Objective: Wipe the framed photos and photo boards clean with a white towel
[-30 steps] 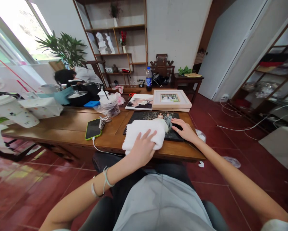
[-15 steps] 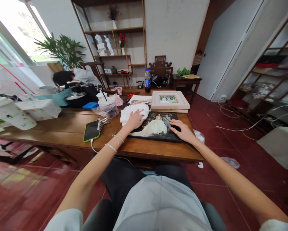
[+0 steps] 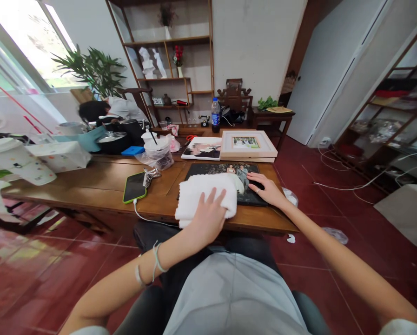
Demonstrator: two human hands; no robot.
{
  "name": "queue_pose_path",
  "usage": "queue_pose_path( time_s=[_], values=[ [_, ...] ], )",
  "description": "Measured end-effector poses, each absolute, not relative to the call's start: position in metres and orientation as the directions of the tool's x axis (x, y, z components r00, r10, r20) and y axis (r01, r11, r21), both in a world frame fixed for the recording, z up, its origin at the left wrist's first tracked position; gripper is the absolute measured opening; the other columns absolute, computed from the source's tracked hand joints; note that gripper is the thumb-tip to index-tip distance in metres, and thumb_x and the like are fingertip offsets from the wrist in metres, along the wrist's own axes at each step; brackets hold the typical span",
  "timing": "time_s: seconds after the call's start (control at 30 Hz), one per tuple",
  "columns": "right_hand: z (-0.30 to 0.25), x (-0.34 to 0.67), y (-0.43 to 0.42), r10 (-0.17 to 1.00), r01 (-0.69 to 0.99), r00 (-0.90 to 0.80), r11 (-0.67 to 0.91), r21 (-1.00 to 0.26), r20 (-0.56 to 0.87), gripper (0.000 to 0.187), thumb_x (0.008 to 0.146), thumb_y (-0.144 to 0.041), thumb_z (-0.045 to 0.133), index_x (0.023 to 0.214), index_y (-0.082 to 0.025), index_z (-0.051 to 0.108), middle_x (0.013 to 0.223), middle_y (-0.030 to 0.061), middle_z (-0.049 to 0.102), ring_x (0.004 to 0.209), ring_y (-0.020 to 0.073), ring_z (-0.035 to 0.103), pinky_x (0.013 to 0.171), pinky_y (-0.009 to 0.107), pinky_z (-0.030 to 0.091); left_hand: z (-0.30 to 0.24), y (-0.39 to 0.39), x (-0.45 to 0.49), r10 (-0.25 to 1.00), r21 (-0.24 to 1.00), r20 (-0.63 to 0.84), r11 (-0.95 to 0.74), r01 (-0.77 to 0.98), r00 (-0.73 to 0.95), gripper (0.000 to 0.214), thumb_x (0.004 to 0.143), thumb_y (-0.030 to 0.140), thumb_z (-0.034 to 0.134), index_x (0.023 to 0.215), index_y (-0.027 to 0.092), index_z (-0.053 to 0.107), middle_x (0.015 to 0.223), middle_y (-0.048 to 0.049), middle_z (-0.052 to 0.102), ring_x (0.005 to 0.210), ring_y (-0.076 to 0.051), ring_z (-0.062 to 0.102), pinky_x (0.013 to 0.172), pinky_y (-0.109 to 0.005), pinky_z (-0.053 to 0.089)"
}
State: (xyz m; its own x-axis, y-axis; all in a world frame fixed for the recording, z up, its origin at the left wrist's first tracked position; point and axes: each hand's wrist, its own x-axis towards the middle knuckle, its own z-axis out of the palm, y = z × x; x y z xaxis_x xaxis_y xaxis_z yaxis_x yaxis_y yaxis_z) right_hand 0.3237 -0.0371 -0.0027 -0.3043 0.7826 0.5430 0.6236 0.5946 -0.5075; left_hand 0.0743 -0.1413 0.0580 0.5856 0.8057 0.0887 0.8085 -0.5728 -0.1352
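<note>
A folded white towel lies over the near left part of a dark photo panel, which shows a couple in wedding clothes. My left hand presses on the towel from above with its fingers spread, near the table's front edge. Part of the picture, including most of the pale dress, is hidden under the towel. At the panel's right side rests my right hand, its fingers stretched flat on the picture surface and a ring on one of them.
Behind the panel are a pale picture frame and a white-bordered print. On the wooden table, to the left, lie a charging phone and a bagged cup. A bottle stands farther back.
My left hand has drawn the towel towards me and a little right, from the panel's upper left to its near edge. The right hand stays in place on the panel.
</note>
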Motion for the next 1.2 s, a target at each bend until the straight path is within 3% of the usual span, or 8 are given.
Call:
queue_pose_path(
  time_s=[0.23,0.5,0.7,0.9,1.2],
  values=[
    [-0.002,0.324,-0.036,0.782,0.619,-0.319,0.600,-0.508,0.535,0.031,0.085,-0.031,0.057,0.113,-0.024,0.068,0.125,0.0081,0.062,0.122,0.0256,0.053,0.107,0.049,0.039,0.058,-0.129,0.069,0.757,-0.076,0.097,-0.642,0.763,0.646,0.026,0.087,0.020,0.048,0.100,0.020,0.070,0.150,-0.0046,0.036,0.136,-0.031,0.033,0.105,-0.051,0.038],
    [0.001,0.324,-0.039,0.796,0.619,-0.315,0.585,-0.523,0.517,0.031,0.085,-0.031,0.057,0.114,-0.025,0.067,0.127,0.0076,0.061,0.123,0.0256,0.052,0.107,0.050,0.038,0.044,-0.025,0.063,0.862,-0.024,0.172,-0.480,0.877,0.476,0.035,0.093,0.031,0.040,0.117,0.018,0.062,0.148,-0.0080,0.038,0.137,-0.031,0.031,0.107,-0.053,0.032],
    [-0.002,0.324,-0.037,0.791,0.626,-0.316,0.589,-0.512,0.524,0.033,0.086,-0.032,0.056,0.114,-0.020,0.067,0.126,0.0103,0.062,0.123,0.0254,0.052,0.107,0.048,0.039,0.031,0.009,0.063,0.861,-0.044,0.268,-0.437,0.898,0.432,0.037,0.094,0.033,0.040,0.121,0.018,0.060,0.151,-0.0064,0.032,0.138,-0.030,0.028,0.109,-0.054,0.025],
    [-0.002,0.323,-0.038,0.793,0.622,-0.302,0.585,-0.521,0.530,0.030,0.085,-0.030,0.057,0.113,-0.025,0.067,0.126,0.0068,0.062,0.122,0.0251,0.053,0.107,0.049,0.039,0.030,-0.019,0.067,0.855,-0.071,0.265,-0.444,0.893,0.446,0.033,0.092,0.028,0.042,0.116,0.020,0.063,0.149,-0.0060,0.037,0.138,-0.030,0.029,0.108,-0.055,0.027],
    [0.000,0.323,-0.039,0.794,0.615,-0.301,0.585,-0.530,0.528,0.031,0.084,-0.030,0.058,0.113,-0.026,0.068,0.125,0.0067,0.062,0.122,0.0259,0.053,0.107,0.050,0.038,0.034,-0.129,0.082,0.793,-0.082,0.232,-0.561,0.824,0.563,0.025,0.085,0.020,0.050,0.099,0.019,0.072,0.150,-0.0079,0.035,0.138,-0.035,0.028,0.109,-0.060,0.027]
  ],
)
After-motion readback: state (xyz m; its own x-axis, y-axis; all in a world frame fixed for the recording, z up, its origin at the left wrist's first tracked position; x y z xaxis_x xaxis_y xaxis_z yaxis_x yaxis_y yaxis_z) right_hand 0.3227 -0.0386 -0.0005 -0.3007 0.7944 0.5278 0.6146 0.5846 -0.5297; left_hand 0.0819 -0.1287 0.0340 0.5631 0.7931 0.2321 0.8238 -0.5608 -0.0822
